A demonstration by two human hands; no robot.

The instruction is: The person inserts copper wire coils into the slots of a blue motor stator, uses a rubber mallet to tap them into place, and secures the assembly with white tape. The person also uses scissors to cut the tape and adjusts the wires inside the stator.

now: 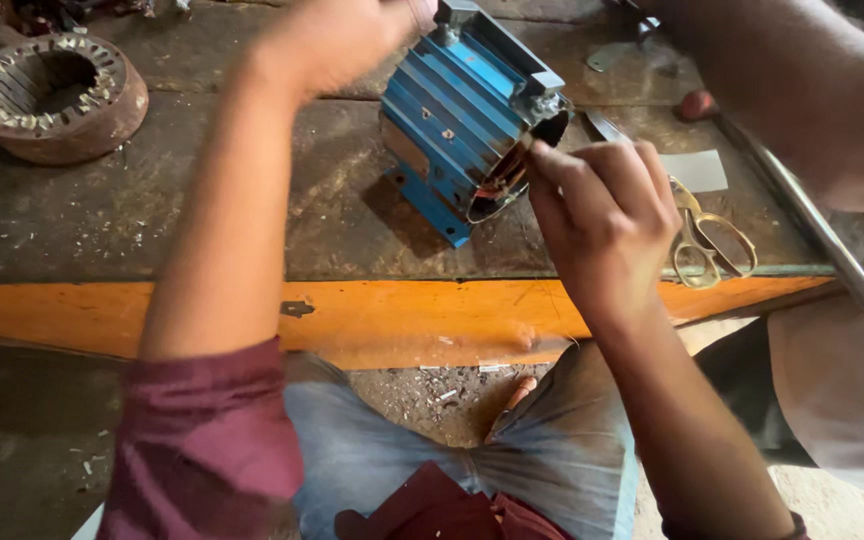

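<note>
Blue ribbed metal motor housing (462, 115) tilted on worn wooden surface (202, 220), open end toward person. Left hand (337, 35) clasps its top, steadying. Right hand (602, 215) pinches something at opening (too small to identify). Brass scissors (707, 240) alongside.

Head camera looks steeply down, close over the workbench (252, 220).

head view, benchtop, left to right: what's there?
Rusty stator ring → left hand → blue finned motor housing → right hand at the housing's open end → scissors → metal rod.
</note>
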